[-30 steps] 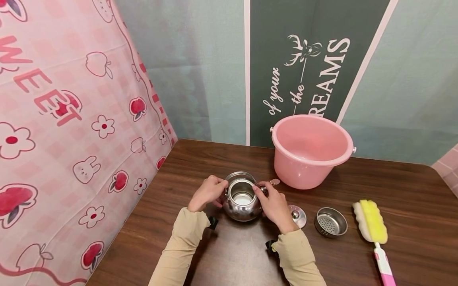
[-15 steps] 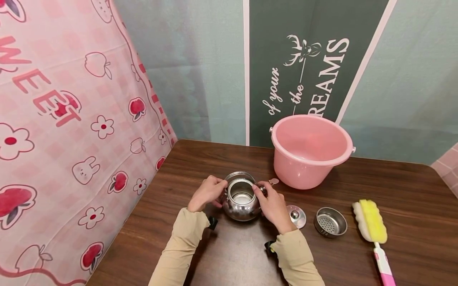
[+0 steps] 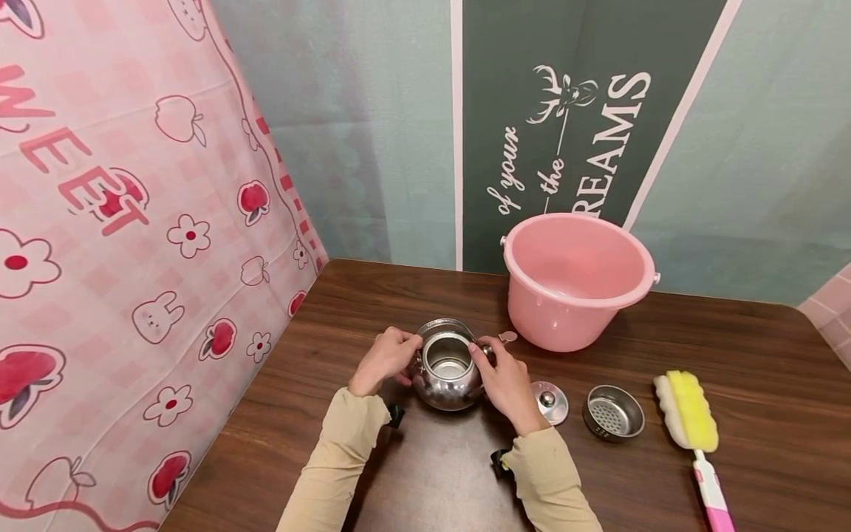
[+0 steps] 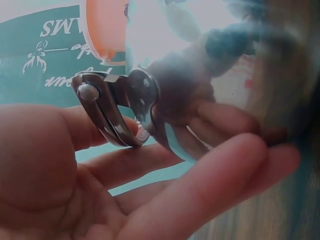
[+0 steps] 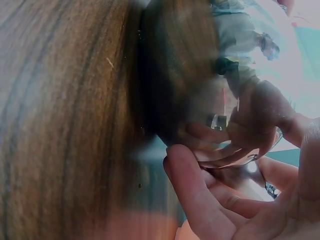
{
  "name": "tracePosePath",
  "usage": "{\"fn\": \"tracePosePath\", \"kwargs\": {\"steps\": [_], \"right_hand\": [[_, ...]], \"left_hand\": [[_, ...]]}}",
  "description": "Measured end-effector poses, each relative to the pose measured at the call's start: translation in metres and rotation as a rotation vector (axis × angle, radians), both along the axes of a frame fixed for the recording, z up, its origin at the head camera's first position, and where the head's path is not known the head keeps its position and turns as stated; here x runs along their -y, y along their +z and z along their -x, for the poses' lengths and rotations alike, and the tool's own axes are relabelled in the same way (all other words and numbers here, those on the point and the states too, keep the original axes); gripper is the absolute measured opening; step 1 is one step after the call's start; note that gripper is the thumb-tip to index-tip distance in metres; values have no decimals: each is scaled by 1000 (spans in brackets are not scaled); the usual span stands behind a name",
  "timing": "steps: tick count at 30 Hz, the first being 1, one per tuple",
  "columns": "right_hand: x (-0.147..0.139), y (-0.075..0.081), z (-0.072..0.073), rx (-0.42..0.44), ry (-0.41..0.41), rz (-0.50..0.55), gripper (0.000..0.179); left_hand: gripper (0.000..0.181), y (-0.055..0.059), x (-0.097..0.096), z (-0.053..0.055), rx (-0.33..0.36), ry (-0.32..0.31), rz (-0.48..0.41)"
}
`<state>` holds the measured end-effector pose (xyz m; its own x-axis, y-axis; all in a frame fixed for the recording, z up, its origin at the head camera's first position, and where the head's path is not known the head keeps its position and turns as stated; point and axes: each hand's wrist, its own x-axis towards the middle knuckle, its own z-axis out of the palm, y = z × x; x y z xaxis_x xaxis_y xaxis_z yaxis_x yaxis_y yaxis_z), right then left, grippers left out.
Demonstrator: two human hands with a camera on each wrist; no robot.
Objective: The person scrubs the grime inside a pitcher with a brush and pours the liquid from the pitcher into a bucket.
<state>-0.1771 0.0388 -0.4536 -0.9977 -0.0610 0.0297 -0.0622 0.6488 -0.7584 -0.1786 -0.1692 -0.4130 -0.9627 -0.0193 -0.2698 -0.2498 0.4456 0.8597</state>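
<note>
A shiny steel teapot (image 3: 447, 391) without its lid stands near the middle of the table, its round mouth facing up and its bail handle lying toward the back. My left hand (image 3: 387, 360) grips the pot's left side; in the left wrist view, the thumb and fingers lie around the handle bracket (image 4: 117, 102) and along the polished wall. On the other side, my right hand (image 3: 504, 380) holds the pot by the spout, thumb near the rim. The right wrist view has its fingertips (image 5: 182, 160) low against the belly. The spout is mostly hidden behind that hand.
A round steel lid (image 3: 549, 403) and a perforated strainer basket (image 3: 613, 414) lie to the right. Further right is a yellow-and-white sponge brush (image 3: 694, 417) with a pink-and-white handle. Behind stands a pink bucket (image 3: 565, 325). A printed pink curtain (image 3: 219, 148) borders the table's left.
</note>
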Motion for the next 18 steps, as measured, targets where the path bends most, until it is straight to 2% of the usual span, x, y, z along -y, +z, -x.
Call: {"fn": "tracePosePath", "kwargs": {"steps": [11, 18], "right_hand": [[-2, -2, 0, 2, 7, 6, 47], [-6, -1, -3, 28, 35, -5, 58]], "left_hand": [[30, 0, -1, -1, -10, -4, 36], [31, -3, -1, -3, -29, -3, 69]]}}
